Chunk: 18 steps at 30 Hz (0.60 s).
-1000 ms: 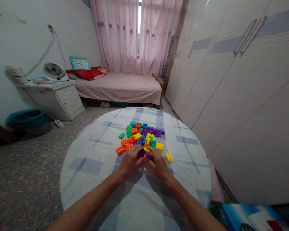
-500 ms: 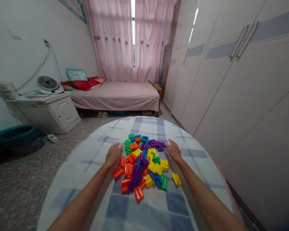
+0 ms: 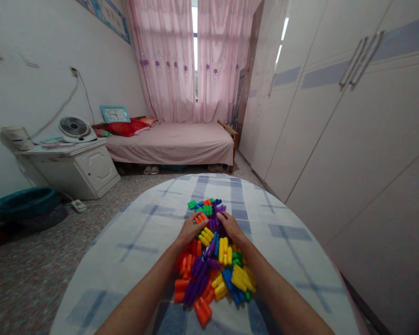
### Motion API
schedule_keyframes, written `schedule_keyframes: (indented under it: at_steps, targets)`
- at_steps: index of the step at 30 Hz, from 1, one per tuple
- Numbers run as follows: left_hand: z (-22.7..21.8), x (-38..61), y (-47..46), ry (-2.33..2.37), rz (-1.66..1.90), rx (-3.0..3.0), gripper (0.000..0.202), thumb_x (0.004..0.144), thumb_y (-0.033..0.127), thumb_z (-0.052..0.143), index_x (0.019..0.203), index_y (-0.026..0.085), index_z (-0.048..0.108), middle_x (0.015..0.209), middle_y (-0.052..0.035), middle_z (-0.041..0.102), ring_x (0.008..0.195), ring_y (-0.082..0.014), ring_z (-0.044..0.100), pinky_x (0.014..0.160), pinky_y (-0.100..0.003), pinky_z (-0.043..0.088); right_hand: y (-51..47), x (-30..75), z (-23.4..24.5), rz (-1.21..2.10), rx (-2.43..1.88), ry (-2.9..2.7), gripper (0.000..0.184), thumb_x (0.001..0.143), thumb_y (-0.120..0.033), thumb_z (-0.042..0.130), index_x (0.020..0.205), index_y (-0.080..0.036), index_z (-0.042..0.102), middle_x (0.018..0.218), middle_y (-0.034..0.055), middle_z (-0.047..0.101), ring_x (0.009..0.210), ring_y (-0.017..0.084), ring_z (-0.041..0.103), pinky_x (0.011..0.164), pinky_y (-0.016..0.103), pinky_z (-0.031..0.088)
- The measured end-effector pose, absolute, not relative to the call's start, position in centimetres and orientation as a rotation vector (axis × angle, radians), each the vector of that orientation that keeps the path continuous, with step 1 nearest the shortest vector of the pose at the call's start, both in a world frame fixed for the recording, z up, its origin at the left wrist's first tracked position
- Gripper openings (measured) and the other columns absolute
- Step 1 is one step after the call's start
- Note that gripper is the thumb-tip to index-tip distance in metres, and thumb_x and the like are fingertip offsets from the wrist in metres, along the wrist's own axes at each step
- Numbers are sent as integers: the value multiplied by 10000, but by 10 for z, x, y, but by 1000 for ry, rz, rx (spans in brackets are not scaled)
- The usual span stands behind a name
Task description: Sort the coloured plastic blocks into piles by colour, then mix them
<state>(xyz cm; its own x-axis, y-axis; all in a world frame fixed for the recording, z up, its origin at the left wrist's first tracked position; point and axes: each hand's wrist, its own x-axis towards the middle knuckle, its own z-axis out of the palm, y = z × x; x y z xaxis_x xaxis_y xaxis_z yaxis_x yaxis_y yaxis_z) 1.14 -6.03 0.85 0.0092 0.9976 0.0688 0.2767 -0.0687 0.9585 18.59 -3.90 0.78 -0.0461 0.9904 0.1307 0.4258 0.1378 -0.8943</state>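
A heap of plastic building blocks in several colours lies on the cloth-covered round table point(image 3: 125, 260). My left hand point(image 3: 189, 231) rests at the heap's left side, fingers stretched out and apart, against an orange block point(image 3: 201, 217). From the right, my right hand point(image 3: 231, 227) touches the purple blocks point(image 3: 214, 225) with its fingers extended. Yellow blocks point(image 3: 225, 251) and a long purple block point(image 3: 195, 284) lie nearer to me. Close to the table's near side sits an orange block point(image 3: 203, 311). My right forearm covers part of the heap's right edge.
Beyond the table stands a bed point(image 3: 174, 139) with a pink cover. Tall white wardrobes point(image 3: 321, 139) line the right side. On the left are a white cabinet point(image 3: 97, 172), a fan point(image 3: 75, 128) on top of it, and a teal basin point(image 3: 26, 203).
Both hands have moved inward toward each other, pushing blocks at the far part of the heap closer together. The camera view has shifted slightly.
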Motion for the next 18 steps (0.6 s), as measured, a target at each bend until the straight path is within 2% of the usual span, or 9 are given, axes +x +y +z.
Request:
schedule_keyframes:
  at_steps: [3, 6, 9, 12, 15, 18]
  targets:
    - [25, 20, -73, 1244, 1122, 1489, 574, 727, 487, 625, 1182, 141, 573, 1044, -81, 672, 929, -233, 639, 832, -372, 519, -56, 180, 25, 1049, -1201, -1600, 385, 814, -446, 501, 1063, -192, 649, 933, 16, 699, 827, 178, 630, 730, 299, 499]
    - [44, 15, -90, 1116, 1143, 1608, 470, 748, 424, 629, 1145, 173, 605, 1142, -72, 653, 1047, -231, 603, 930, -358, 477, -79, 183, 42, 1116, -1014, -1673, 403, 787, -393, 567, 1135, -196, 616, 1038, 29, 679, 924, 195, 618, 822, 332, 487]
    - [55, -5, -96, 1106, 1073, 1717, 354, 823, 423, 550, 1072, 194, 656, 1108, -52, 674, 1047, -217, 605, 960, -355, 457, -92, 199, 53, 1080, -928, -1865, 407, 806, -410, 568, 1169, -232, 611, 1172, 34, 636, 1062, 211, 578, 942, 369, 435]
    - [50, -32, -78, 1289, 1138, 1760, 383, 857, 469, 478, 1027, 186, 673, 1085, -55, 679, 1044, -216, 604, 961, -365, 456, -75, 221, 48, 875, -1049, -1859, 399, 864, -448, 467, 1169, -237, 615, 1231, 49, 601, 1155, 216, 527, 1017, 398, 375]
    - [30, -52, -40, 1525, 1158, 1838, 451, 868, 483, 407, 1092, 166, 637, 1158, -86, 639, 1108, -221, 571, 967, -387, 453, -33, 239, 28, 629, -1334, -1760, 476, 881, -450, 381, 1245, -199, 557, 1301, 80, 545, 1240, 219, 459, 1076, 421, 307]
    - [8, -56, 2, 1682, 1025, 1910, 460, 879, 428, 372, 1158, 135, 591, 1249, -128, 586, 1201, -227, 507, 1047, -423, 376, 12, 244, 8, 529, -1615, -1780, 502, 896, -409, 355, 1310, -163, 497, 1383, 110, 469, 1314, 226, 375, 1111, 425, 244]
